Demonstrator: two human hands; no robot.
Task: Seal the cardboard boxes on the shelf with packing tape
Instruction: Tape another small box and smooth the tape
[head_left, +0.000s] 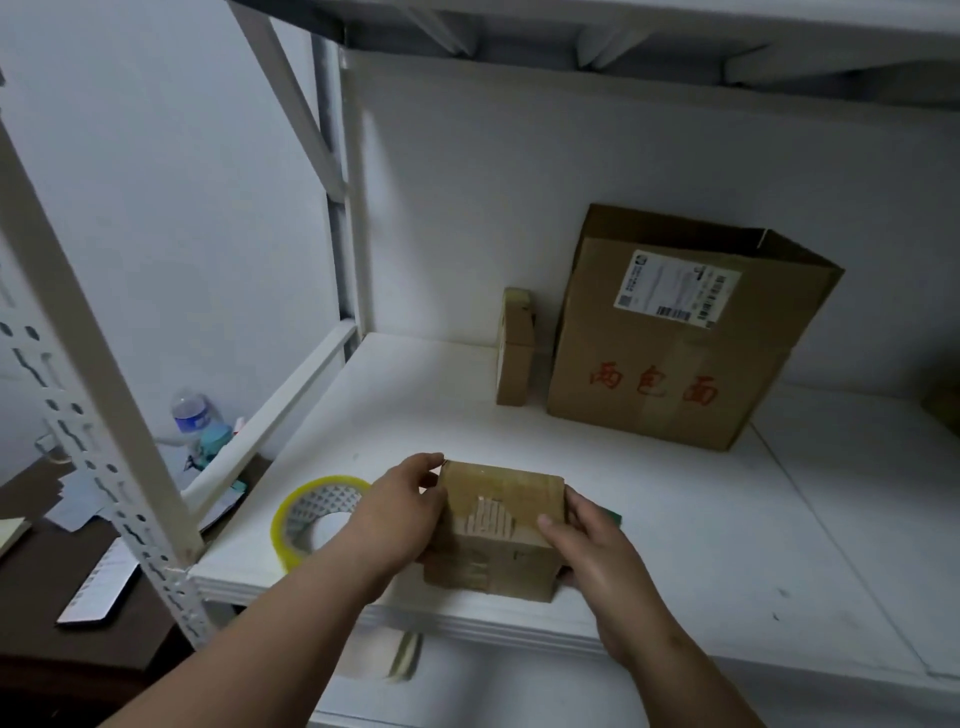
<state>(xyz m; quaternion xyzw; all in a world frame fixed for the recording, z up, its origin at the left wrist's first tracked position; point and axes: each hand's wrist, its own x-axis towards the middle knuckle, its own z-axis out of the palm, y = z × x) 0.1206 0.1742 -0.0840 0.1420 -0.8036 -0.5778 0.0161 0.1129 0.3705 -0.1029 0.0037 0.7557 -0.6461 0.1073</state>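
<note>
— Where's the box you're working on?

— The small cardboard box sits at the front edge of the white shelf, right in front of me. My left hand grips its left side, fingers curled round the far top corner. My right hand holds the right side, thumb lying across the top near a torn patch where the corrugation shows.

— And the tape?

— The roll of packing tape, yellow-rimmed, lies flat on the shelf just left of the box, partly behind my left wrist. Neither hand touches it.

— Is the box taped?

— There's a glossy strip across the top that looks like tape; I cannot tell whether the flaps are fully closed.

— What else is on the shelf?

— A large cardboard box stands at the back by the wall, with a shipping label and red characters on its front, its top open. A thin cardboard box stands on end just beside its left. Something green peeks out behind my right hand. Beyond the shelf post, lower left, there's a water bottle on a cluttered dark desk.
</note>
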